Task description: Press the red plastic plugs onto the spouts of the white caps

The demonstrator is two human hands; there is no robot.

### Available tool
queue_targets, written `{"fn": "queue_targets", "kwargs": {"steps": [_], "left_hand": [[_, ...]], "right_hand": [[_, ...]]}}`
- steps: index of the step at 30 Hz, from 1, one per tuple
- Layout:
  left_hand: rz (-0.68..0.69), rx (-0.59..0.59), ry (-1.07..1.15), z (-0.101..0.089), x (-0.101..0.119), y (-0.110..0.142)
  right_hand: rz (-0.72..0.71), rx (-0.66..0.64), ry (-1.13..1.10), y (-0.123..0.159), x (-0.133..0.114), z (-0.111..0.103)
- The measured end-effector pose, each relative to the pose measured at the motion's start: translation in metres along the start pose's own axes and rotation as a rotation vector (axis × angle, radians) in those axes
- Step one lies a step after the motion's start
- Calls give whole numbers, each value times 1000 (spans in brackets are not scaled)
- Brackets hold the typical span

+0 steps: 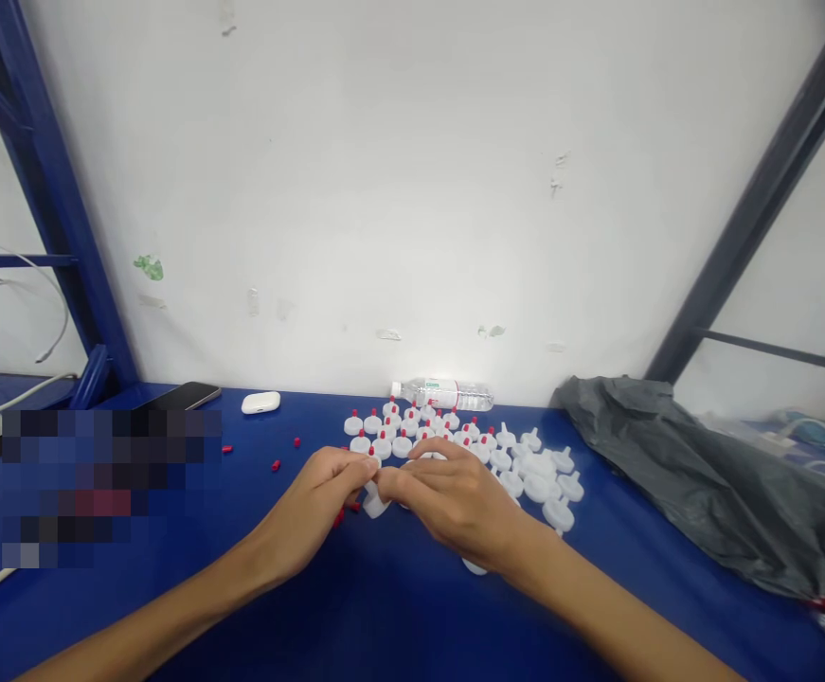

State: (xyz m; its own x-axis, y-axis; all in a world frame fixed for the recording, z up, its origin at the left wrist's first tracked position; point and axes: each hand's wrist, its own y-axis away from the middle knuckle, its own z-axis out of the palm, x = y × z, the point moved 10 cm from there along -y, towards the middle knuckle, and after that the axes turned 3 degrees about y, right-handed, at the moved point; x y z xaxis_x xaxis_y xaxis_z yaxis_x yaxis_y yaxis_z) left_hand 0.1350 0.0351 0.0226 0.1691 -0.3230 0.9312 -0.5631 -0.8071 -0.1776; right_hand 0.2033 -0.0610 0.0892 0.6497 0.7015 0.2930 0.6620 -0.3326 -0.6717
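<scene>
My left hand (pixel 327 488) and my right hand (pixel 451 493) meet above the table, with thumbs and fingers closed in a pinch. Between them is a white nozzle cap (pixel 375 502), partly covered by the fingers. Just behind the hands stand several white nozzle caps with red tips (pixel 402 445), spouts up. To the right of my right hand lies a loose pile of white nozzle caps (pixel 538 485) without red tips. Small red tip caps (pixel 339 517) lie below my left hand, partly hidden, and a few more red tip caps (pixel 276 465) are scattered to its left.
A clear plastic bottle (pixel 447 393) lies against the wall at the back. A white earphone case (pixel 260 403) and a dark phone (pixel 195 393) are at the back left. A grey plastic bag (pixel 703 493) covers the right side of the blue table (pixel 298 606).
</scene>
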Motion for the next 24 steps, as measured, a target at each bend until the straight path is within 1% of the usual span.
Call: {"fn": "queue_targets", "kwargs": {"steps": [2,3,4,5,6,7,9,10,11,12,13,15,17,19,21,24], "left_hand": [[1,15,13,0,0,-2],[-8,36,-4,-5,-1,-4],[-18,70,-40,-14,-2,-7],[-29,120,-82,-28,-3,-10],[-41,178,-172,-45,-4,-14],[-31,244,-207,-64,-4,-17],[-12,361,-262,-99,-4,-21],[6,404,-296,-111,-3,-22],[28,430,-331,-117,-2,-23],[49,420,-366,-116,-2,-24],[72,392,-399,-108,-1,-24],[128,306,-471,-83,2,-23],[205,198,-612,-52,6,-20],[250,109,-751,-31,7,-16],[247,61,-830,-23,3,-13],[233,45,-889,-25,-3,-14]], "right_hand": [[-32,23,62,-3,-6,-3],[-49,29,94,-4,-8,-5],[-72,29,123,-3,-9,-6],[-93,25,147,-2,-9,-7],[-108,7,164,1,-7,-7],[-104,-25,173,4,-2,-6],[-42,-108,167,11,15,-2],[13,-143,153,15,25,0],[73,-164,134,18,35,2],[130,-173,109,21,43,4],[177,-169,80,23,48,6],[241,-175,16,26,53,12],[273,-204,-42,27,52,20],[317,-221,-92,28,52,26],[381,-226,-136,30,55,29],[443,-243,-186,33,58,33]]}}
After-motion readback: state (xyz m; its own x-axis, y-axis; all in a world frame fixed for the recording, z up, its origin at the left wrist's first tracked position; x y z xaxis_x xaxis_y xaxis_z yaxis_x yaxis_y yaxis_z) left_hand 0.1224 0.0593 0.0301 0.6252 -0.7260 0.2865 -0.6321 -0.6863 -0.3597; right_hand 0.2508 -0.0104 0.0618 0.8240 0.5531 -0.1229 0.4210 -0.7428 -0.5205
